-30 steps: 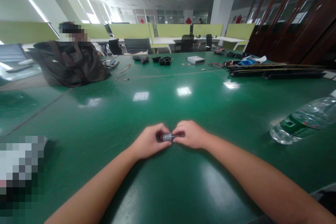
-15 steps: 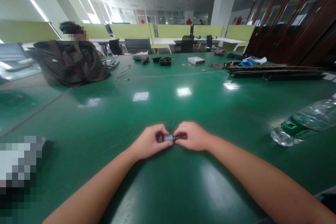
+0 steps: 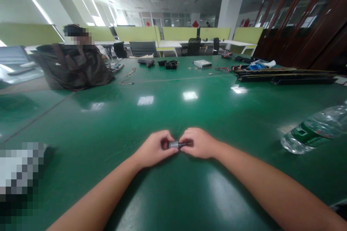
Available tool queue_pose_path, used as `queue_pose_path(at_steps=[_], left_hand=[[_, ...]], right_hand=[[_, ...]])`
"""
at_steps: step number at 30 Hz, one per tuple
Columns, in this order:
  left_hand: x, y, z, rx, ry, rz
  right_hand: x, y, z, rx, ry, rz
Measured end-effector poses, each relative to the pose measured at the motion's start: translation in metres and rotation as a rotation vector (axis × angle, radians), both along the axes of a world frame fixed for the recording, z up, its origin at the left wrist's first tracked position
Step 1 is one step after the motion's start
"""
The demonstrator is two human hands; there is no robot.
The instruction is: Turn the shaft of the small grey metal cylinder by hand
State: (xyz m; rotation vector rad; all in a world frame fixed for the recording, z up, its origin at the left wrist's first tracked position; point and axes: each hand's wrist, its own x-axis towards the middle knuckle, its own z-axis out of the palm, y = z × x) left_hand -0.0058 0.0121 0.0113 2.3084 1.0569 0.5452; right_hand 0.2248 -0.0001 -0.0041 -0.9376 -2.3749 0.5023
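Clock directions taken from the small silver cylinder [image 3: 173, 144], 12 pointing away from the wearer. Cylinder lies lengthwise along the 9–3 line, low over the near-centre of the green desk [image 3: 168, 113]; contact with the surface cannot be judged. Left hand [image 3: 155, 148], at 9 o'clock, grips it between thumb and fingers. Right hand [image 3: 201, 143], at 3 o'clock, pinches a slim dark piece [image 3: 185, 144] in line with the cylinder; whether the two are joined is too small to tell. Fingertips of the two hands nearly meet. Farther out at 3 o'clock: clear bottle with green label [image 3: 309, 132], lying on its side. At 2: long dark strips [image 3: 302, 79]. At 1: flat white box [image 3: 202, 64]. At 12: black open-framed parts [image 3: 171, 65]. Between 10 and 11: thin cable [image 3: 127, 83]. At 10: large dark bag [image 3: 78, 70], upright. At 9, near the edge of view: blurred-out pale object [image 3: 21, 166].
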Motion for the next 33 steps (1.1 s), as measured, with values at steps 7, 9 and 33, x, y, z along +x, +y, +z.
queue_pose_path(at_steps=[7,9,33], left_hand=[[0.0,-0.002,0.001,0.009,0.002,0.003],[0.001,-0.002,0.001,0.012,0.002,0.009],[0.0,-0.001,0.002,-0.008,0.014,0.009]], right_hand=[[0.0,0.001,0.0,0.011,0.015,0.008],[0.001,0.001,-0.001,0.015,0.015,0.007],[0.019,0.001,0.004,-0.022,-0.028,-0.042]])
